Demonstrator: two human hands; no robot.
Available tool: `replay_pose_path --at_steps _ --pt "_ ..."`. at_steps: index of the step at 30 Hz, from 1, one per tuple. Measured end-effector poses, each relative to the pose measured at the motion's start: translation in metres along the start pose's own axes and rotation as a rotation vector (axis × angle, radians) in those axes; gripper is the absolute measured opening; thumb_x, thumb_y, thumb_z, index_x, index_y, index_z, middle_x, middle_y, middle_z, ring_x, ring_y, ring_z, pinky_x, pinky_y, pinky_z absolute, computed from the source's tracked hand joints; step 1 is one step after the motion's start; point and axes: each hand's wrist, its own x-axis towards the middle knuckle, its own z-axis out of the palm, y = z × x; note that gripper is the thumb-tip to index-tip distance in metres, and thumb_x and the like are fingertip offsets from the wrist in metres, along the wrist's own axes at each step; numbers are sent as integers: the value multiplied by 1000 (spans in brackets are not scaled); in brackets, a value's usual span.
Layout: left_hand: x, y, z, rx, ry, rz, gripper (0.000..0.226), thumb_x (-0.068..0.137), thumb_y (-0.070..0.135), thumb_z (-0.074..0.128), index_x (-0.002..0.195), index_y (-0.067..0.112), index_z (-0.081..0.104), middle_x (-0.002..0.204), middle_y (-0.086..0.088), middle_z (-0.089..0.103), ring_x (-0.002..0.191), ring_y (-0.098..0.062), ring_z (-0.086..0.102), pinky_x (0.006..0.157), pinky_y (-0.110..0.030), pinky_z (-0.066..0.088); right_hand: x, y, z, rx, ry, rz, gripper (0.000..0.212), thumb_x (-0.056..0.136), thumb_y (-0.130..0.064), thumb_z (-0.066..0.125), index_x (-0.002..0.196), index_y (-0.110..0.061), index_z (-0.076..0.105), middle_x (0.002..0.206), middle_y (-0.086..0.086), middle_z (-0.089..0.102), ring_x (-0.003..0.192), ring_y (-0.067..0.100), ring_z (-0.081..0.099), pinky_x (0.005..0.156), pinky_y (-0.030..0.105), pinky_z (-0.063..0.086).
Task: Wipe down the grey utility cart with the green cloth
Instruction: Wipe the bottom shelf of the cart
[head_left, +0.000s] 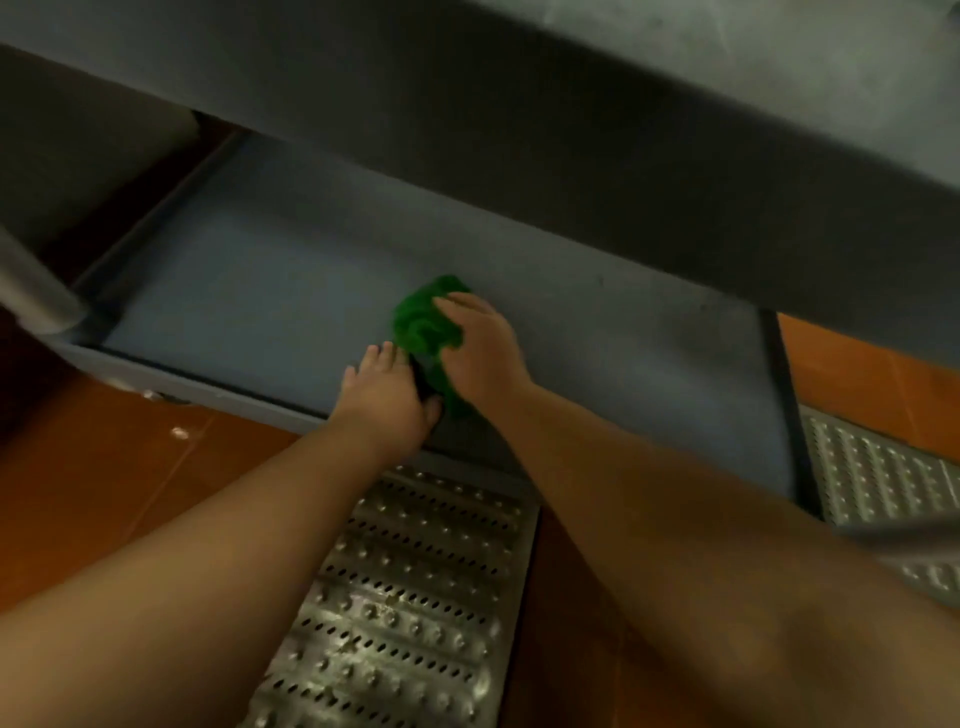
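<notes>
The grey utility cart's lower shelf fills the middle of the head view, under the cart's upper tray. A crumpled green cloth lies on the shelf near its front edge. My right hand rests on top of the cloth, fingers pressing it down onto the shelf. My left hand is flat at the shelf's front lip, its fingertips touching the cloth's left edge and its thumb curled over the rim. Part of the cloth is hidden under both hands.
The floor is orange tile. A perforated metal drain grate lies under my forearms, and another grate is at the right. A metal cart leg rises at the left corner. A dark post stands at the shelf's right end.
</notes>
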Motion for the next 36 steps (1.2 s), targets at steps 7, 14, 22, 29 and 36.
replay_pose_path --at_steps 7,14,22,29,36 --pt "-81 -22 -83 -174 43 -53 71 94 24 50 154 5 16 162 -13 14 151 -28 7 123 -35 9 -64 -79 -68 156 -34 144 55 90 -2 60 142 -19 52 146 4 47 133 17 43 104 15 29" --pt "-251 -62 -188 -660 1 -427 34 91 19 50 123 21 62 118 -5 68 95 -19 64 78 -24 47 -172 -248 -128 475 -251 358 48 83 2 55 125 -20 66 124 -4 65 118 9 58 107 25 40" --pt "-446 -36 -392 -1086 325 -677 31 92 8 46 97 29 69 92 9 75 90 -10 71 91 -47 55 -216 -443 -298 847 -319 444 43 88 3 62 118 -27 69 111 -4 73 103 9 69 91 31 55" --pt "-559 90 -615 -1180 584 -597 29 98 6 42 101 20 67 102 -5 73 101 -20 70 90 -41 55 -214 -542 -548 971 -361 275 39 87 -3 63 121 -21 68 112 3 73 105 20 70 90 42 57" --pt "-584 227 -752 -1198 681 -265 29 101 3 40 104 17 65 100 -8 73 97 -23 71 91 -41 55 -212 -556 -749 1111 -181 145 34 87 -3 61 118 -17 69 111 6 73 102 23 69 87 42 56"
